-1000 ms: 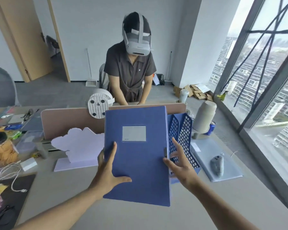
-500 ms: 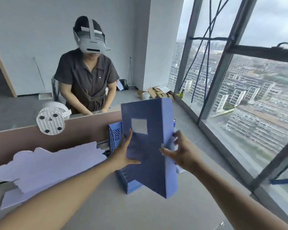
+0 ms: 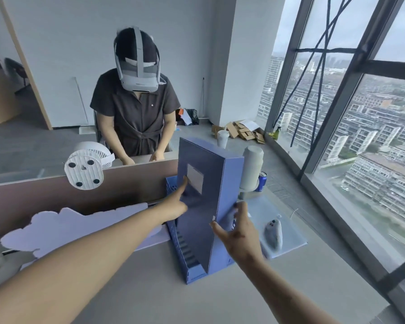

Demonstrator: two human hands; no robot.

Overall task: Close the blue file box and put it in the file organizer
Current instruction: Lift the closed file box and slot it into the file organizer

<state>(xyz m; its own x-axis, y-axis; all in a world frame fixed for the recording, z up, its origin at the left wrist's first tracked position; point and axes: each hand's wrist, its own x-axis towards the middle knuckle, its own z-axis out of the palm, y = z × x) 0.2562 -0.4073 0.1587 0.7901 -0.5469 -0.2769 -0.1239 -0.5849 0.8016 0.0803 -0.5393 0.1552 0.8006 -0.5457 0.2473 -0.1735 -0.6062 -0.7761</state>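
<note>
The blue file box (image 3: 225,183) is closed and stands upright on its edge inside the blue mesh file organizer (image 3: 194,275), spine toward me. It has a pale label on its left face. My left hand (image 3: 173,206) lies against that left face, with the index finger reaching up to the label. My right hand (image 3: 239,235) is at the lower spine, thumb on the front edge and fingers spread around the right side. The box is pressed between my two hands.
A brown partition (image 3: 126,183) with a white fan (image 3: 87,167) runs behind the organizer. A person with a headset (image 3: 136,101) sits beyond it. Right of the organizer are a grey cylinder (image 3: 251,167), a blue can (image 3: 261,183) and a grey device (image 3: 273,232) on a pale mat (image 3: 290,230). A white cloud-shaped board (image 3: 68,225) lies left.
The box went from tilted in the air above the desk to standing down inside the organizer. Both hands moved forward and down with it, and my view swung right, then back.
</note>
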